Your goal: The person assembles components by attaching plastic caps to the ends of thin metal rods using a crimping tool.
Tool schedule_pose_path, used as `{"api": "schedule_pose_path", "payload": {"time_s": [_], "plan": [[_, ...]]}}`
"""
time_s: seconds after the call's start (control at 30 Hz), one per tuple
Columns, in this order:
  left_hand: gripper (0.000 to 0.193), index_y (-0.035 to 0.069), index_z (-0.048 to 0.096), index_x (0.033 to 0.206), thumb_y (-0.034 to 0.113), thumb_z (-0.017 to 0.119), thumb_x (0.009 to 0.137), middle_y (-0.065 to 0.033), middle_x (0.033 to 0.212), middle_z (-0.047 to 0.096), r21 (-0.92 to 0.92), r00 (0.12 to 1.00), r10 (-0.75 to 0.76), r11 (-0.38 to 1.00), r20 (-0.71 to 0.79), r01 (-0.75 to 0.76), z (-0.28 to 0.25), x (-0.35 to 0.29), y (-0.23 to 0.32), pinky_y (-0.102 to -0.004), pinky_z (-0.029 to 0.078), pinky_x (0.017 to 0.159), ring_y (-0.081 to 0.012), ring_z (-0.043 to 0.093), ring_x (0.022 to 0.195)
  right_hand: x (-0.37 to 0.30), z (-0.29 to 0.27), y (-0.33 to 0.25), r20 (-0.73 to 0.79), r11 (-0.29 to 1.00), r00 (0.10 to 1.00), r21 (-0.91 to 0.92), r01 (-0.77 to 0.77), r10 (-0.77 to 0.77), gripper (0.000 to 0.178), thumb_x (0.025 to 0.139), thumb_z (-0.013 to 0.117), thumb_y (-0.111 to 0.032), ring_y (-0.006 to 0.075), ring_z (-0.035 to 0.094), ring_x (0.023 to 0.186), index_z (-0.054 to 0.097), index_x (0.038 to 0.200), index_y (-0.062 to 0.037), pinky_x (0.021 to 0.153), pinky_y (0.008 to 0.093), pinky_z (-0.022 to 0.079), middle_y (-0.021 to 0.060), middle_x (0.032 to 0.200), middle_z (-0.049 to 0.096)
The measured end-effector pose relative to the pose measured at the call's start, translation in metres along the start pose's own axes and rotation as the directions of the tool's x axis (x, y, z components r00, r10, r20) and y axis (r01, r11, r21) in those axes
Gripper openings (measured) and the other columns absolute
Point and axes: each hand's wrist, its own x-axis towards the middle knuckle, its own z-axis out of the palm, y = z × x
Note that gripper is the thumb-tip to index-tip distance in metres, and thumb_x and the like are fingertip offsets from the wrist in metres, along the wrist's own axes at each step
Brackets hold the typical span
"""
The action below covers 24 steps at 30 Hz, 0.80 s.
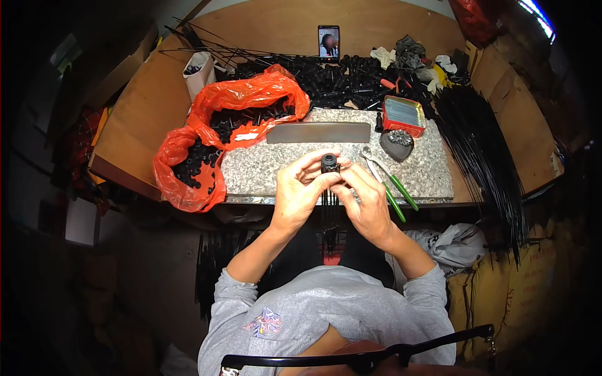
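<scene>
Over the front edge of the slab (248, 172), left hand (296, 195) and right hand (369, 205) pinch a black part (329, 165).
Keeping it upright should steady the rods (330, 213) below.

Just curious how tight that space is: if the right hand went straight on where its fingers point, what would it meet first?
Most likely the black part that the right hand is already touching, then the left hand on its far side; exact depth is hard to judge here.
</scene>
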Motion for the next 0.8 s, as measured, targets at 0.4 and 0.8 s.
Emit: {"api": "schedule_pose_path", "payload": {"time_s": [0.4, 0.8], "plan": [[0.023, -0.002, 0.053, 0.104, -0.001, 0.057, 0.081, -0.0082, 0.096, 0.06, 0.276, 0.982, 0.173, 0.95, -0.08, -0.145, 0.01, -0.025, -0.016, -0.0219, 0.047, 0.077, -0.0112, 0.058, 0.088, -0.016, -0.003, 0.002, 0.059, 1.0, 0.998, 0.021, -0.012, 0.01, 0.014, 0.073, 0.065, -0.005, 0.0315, 0.061, 0.073, 0.058, 0.081, 0.0034, 0.063, 0.0333, 0.048, 0.0194, 0.084, 0.06], [0.025, -0.002, 0.046, 0.108, 0.002, 0.054, 0.084, -0.0168, 0.105, 0.059, 0.045, 0.998, 0.06, 0.997, 0.022, -0.061, -0.016, -0.024, -0.039, -0.0281, 0.046, 0.084, -0.0181, 0.057, 0.097, -0.022, 0.012, 0.011, 0.106, 1.0, 0.994, 0.023, -0.005, 0.002, 0.013, 0.071, 0.067, -0.004, 0.0287, 0.058, 0.063, 0.058, 0.079, 0.0016, 0.055, 0.0338, 0.046, 0.0155, 0.074, 0.057]]}}
